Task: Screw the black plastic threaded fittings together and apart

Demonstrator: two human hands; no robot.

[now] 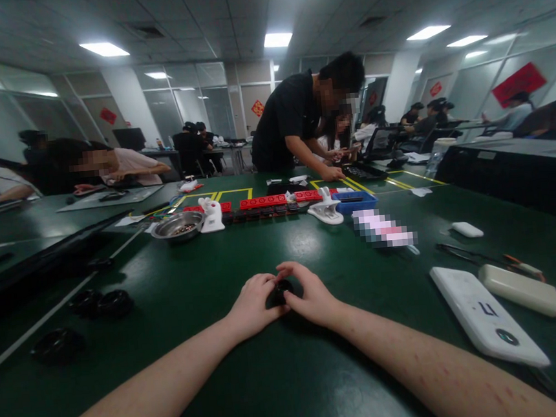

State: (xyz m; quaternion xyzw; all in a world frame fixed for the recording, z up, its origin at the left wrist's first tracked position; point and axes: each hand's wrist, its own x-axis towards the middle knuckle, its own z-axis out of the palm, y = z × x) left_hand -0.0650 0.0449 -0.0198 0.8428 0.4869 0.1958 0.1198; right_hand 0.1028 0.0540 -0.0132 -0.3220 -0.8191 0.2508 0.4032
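Observation:
In the middle of the green table [215, 383], my left hand [253, 303] and my right hand [309, 294] meet around a small black round part [283, 288]. Fingers and thumbs of both hands are curled onto it from either side, and they hide much of it. Its exact kind cannot be made out. Off to the left lie several dark, glossy ring-shaped pieces, among them one black ring [58, 346] nearest me and another black ring [115, 303] farther back.
Beyond my hands stand a metal bowl [178, 227] with small parts, a red rack [262, 201], white clips [325, 208] and a blue tray [355, 202]. At right are a white power bank [486, 313] and a cream device [521, 290]. A co-worker [294, 116] leans over the far side.

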